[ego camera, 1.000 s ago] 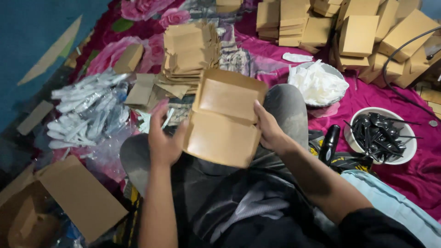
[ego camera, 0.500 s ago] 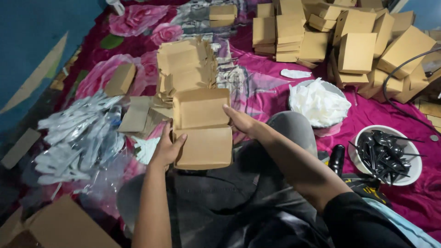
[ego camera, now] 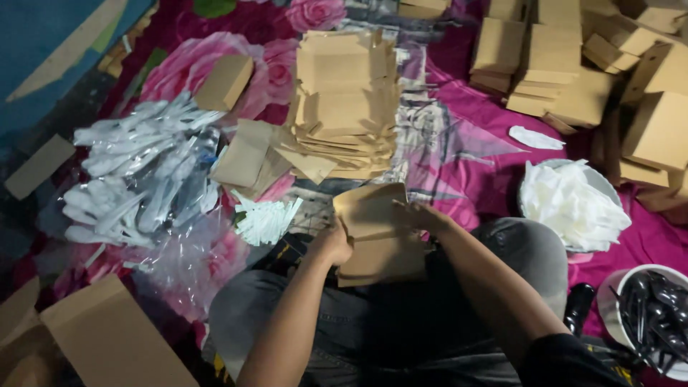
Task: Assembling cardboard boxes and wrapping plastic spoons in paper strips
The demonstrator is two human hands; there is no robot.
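A brown cardboard box (ego camera: 373, 233), its lid part open, lay over the person's lap between both hands. The left hand (ego camera: 331, 244) was curled closed against the box's left edge, gripping it, while the right hand (ego camera: 419, 215) lay flatter across the top flap, fingers bent over it and pressing down. Just beyond the box stood a stack of flat unfolded cartons (ego camera: 347, 107). To the left lay a heap of white plastic cutlery (ego camera: 140, 172), to the right a bowl of white wrappers (ego camera: 573, 204), and nearer, a bowl of black pieces (ego camera: 656, 315).
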